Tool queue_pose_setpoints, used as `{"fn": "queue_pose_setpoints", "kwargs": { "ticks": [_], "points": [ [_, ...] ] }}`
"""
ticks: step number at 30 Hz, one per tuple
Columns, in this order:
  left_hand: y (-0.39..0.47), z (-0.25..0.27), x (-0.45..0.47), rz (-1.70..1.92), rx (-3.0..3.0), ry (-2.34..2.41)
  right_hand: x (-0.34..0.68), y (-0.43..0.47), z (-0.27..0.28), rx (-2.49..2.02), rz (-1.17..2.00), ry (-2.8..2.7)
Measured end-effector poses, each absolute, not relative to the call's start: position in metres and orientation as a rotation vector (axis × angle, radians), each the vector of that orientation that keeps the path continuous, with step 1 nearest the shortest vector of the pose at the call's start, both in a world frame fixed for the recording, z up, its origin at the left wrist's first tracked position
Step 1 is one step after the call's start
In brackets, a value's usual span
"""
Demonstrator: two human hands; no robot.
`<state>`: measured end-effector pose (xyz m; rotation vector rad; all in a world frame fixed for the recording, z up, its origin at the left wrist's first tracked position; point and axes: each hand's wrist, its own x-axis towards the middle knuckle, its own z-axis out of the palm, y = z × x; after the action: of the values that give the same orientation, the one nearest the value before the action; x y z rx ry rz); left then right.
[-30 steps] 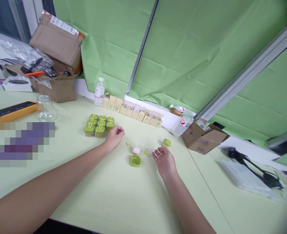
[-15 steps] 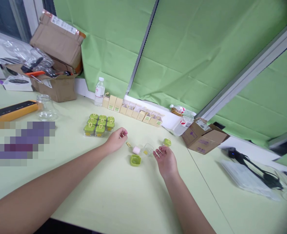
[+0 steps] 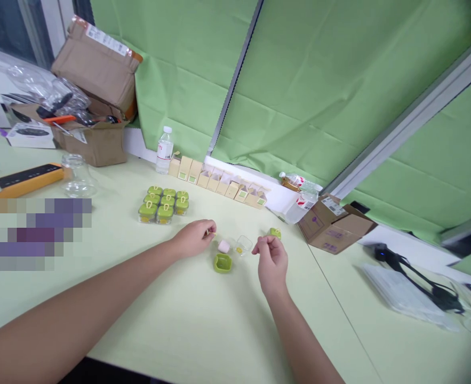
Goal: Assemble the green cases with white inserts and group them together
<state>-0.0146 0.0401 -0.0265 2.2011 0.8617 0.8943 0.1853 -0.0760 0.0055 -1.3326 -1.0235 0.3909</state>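
Observation:
My left hand [image 3: 195,238] is closed in a pinch on a small yellow strip, mostly hidden by the fingers, low over the table. Just right of it lie a pale pink block [image 3: 223,246] and a clear square cup [image 3: 243,246] with a yellow mark. In front of them, a green square lid [image 3: 223,263] rests hollow side up. My right hand [image 3: 272,261] hovers right of the clear cup, its fingers curled together with nothing visible in them. Behind it sits a green-lidded little box [image 3: 276,233], partly covered by the fingers.
Several green-lidded clear boxes [image 3: 164,212] stand grouped at left. A row of small cream cartons [image 3: 216,180] lines the wall beside a water bottle [image 3: 164,151]. At right are tipped bottles [image 3: 299,205], a cardboard box [image 3: 336,224] and a black cable [image 3: 419,277].
My left hand has moved down and right and pinched the small yellow strip from the table. My right hand's spread fingers have curled together.

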Motion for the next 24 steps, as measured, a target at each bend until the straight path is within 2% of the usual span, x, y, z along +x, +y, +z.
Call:
{"fn": "queue_pose_setpoints", "kwargs": {
  "ticks": [4,11,24],
  "points": [
    [0.033,-0.02,-0.012,0.896,2.173,0.757,0.181,-0.079,0.006,-1.394,0.301,-1.266],
    [0.023,-0.012,-0.01,0.939,2.112,0.616,0.173,-0.095,0.015,-1.564,0.245,-2.099],
    [0.015,-0.014,-0.008,0.674,2.054,0.442,0.172,-0.096,0.013,-1.55,0.458,-2.111]
  ]
}}
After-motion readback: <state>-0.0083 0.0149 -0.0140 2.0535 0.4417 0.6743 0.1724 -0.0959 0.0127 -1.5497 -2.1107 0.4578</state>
